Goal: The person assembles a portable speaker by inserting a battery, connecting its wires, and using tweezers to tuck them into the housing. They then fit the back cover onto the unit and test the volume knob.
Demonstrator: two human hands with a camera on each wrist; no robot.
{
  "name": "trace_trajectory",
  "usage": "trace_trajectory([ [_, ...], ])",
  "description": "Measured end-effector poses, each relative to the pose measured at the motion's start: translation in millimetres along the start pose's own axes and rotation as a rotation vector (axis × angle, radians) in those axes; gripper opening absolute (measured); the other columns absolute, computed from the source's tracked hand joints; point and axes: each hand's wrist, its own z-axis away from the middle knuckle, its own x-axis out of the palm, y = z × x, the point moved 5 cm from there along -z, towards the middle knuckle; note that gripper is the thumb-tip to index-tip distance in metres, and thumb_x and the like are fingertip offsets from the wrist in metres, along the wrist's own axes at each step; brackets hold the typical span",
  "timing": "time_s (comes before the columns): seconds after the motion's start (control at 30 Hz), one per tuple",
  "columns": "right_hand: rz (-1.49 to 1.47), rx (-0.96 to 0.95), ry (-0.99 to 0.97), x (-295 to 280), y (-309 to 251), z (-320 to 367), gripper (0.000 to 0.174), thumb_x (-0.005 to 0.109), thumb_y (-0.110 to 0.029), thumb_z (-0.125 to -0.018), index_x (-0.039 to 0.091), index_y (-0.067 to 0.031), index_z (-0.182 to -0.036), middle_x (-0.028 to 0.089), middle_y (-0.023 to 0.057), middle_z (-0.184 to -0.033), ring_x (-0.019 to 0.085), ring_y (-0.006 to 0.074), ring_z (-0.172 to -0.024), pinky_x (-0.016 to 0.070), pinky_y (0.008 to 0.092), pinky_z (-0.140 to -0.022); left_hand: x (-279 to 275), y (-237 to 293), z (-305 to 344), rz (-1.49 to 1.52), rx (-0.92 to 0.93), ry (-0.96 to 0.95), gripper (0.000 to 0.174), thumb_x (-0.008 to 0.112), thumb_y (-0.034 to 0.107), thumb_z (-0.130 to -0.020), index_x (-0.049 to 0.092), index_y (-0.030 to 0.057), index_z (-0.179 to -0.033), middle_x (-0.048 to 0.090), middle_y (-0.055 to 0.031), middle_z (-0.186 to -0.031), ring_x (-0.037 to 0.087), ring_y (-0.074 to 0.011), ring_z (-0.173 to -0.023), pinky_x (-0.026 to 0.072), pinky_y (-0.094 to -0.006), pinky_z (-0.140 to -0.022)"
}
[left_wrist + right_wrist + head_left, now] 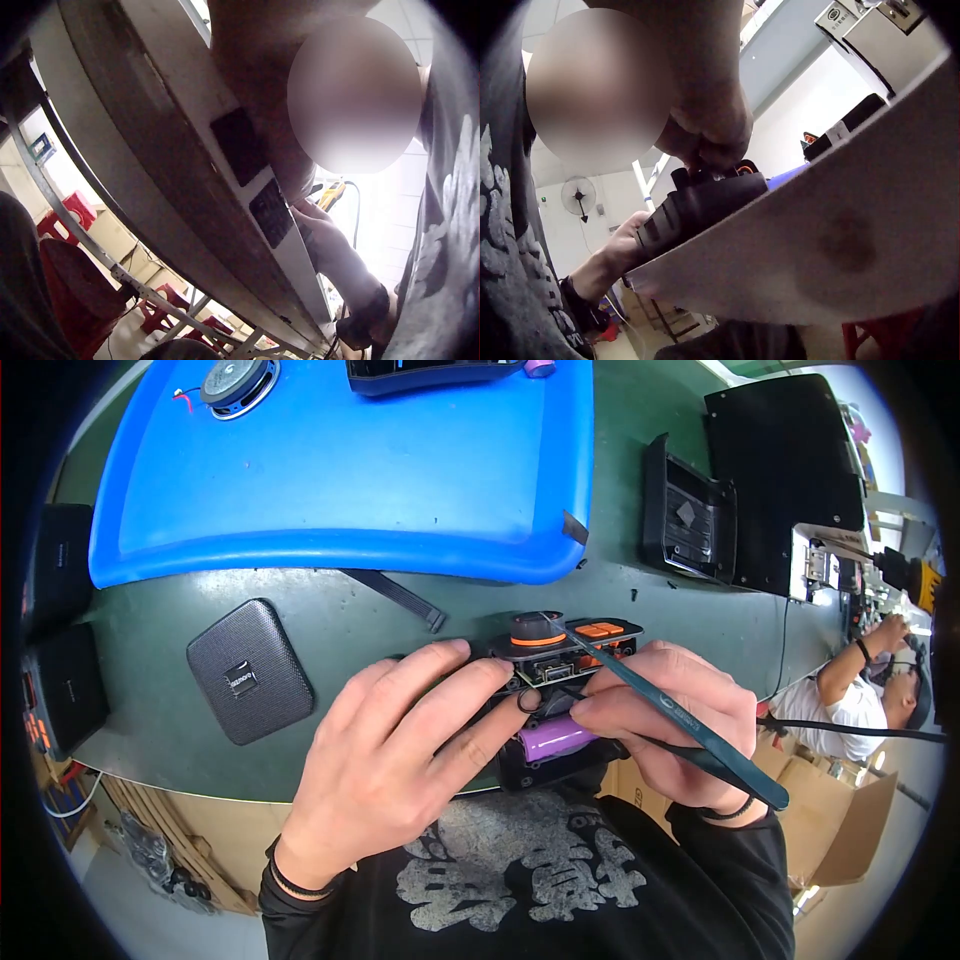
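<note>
At the table's near edge, a black device case (515,772) holds a purple cylindrical cell (555,738). Above the cell a control panel with a black knob (538,628) and orange buttons (600,630) stands tilted, its circuit board exposed. My left hand (400,745) grips the device's left side, fingertips by the board and a thin black loop of wire; its thumb is hidden. Dark tweezers (690,730) are pinched in my right hand (675,705), one arm crossing the panel near the knob; the other tip is hidden. The right wrist view shows the case (697,214) below my right hand (712,139).
A blue tray (340,545) with a round speaker (238,385) lies beyond. A mesh grille (250,672) sits left and a flat black cable (400,600) behind it. An open black shell (690,510) and large black box (785,470) stand right. Another person (850,700) works farther right.
</note>
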Motion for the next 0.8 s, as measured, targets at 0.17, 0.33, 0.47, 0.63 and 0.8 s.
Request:
trace_trajectory([
  [0.17, 0.011, -0.036, -0.074, -2, -3, -2, 0.024, 0.074, 0.005, -0.066, 0.073, 0.0031, -0.09, 0.069, 0.0146, -0.09, 0.07, 0.0292, -0.079, 0.0578, 0.0356, -0.071, -3, 0, -2, -0.046, 0.036, -0.006, 0.032, 0.075, 0.007, -0.069, 0.077, 0.0126, -0.1, 0.063, -0.0053, -0.115, 0.062, -0.0283, -0.105, 0.0507, -0.0386, -0.079],
  [0.33, -0.007, -0.052, -0.032, 1, 0, 1, 0.022, 0.076, 0.003, -0.069, 0.073, 0.0027, -0.09, 0.068, 0.0147, -0.09, 0.07, 0.029, -0.078, 0.0576, 0.0354, -0.07, -3, -2, -2, -0.032, 0.034, -0.029, 0.03, 0.075, 0.007, -0.069, 0.076, 0.0128, -0.098, 0.062, -0.0041, -0.116, 0.062, -0.0262, -0.103, 0.0485, -0.037, -0.079],
  [0.47, -0.019, -0.055, 0.033, 0, 1, 5, 0.019, 0.079, 0.001, -0.07, 0.075, -0.0012, -0.089, 0.07, 0.0122, -0.085, 0.067, 0.0246, -0.071, 0.0524, 0.0327, -0.064, -2, -1, -3, -0.028, 0.04, -0.032, 0.033, 0.075, 0.006, -0.069, 0.076, 0.0131, -0.101, 0.062, -0.0042, -0.117, 0.062, -0.0261, -0.104, 0.0481, -0.0369, -0.08],
  [0.63, -0.046, -0.035, 0.051, -3, 1, 9, 0.02, 0.08, 0.0, -0.071, 0.074, 0.0003, -0.09, 0.069, 0.0132, -0.086, 0.067, 0.026, -0.072, 0.0541, 0.0338, -0.065, -3, -2, -2, -0.001, 0.013, -0.046, 0.051, 0.07, -0.003, -0.062, 0.074, 0.0142, -0.11, 0.063, -0.005, -0.118, 0.061, -0.027, -0.105, 0.0474, -0.0376, -0.081],
  [0.8, -0.044, -0.093, 0.054, 1, 2, 9, 0.021, 0.082, -0.002, -0.072, 0.073, 0.0024, -0.091, 0.068, 0.0141, -0.086, 0.067, 0.0276, -0.073, 0.0556, 0.0346, -0.066, -2, -3, -1, -0.006, 0.014, -0.052, 0.057, 0.067, -0.004, -0.059, 0.073, 0.0142, -0.112, 0.063, -0.006, -0.119, 0.061, -0.0284, -0.105, 0.0473, -0.0386, -0.083],
])
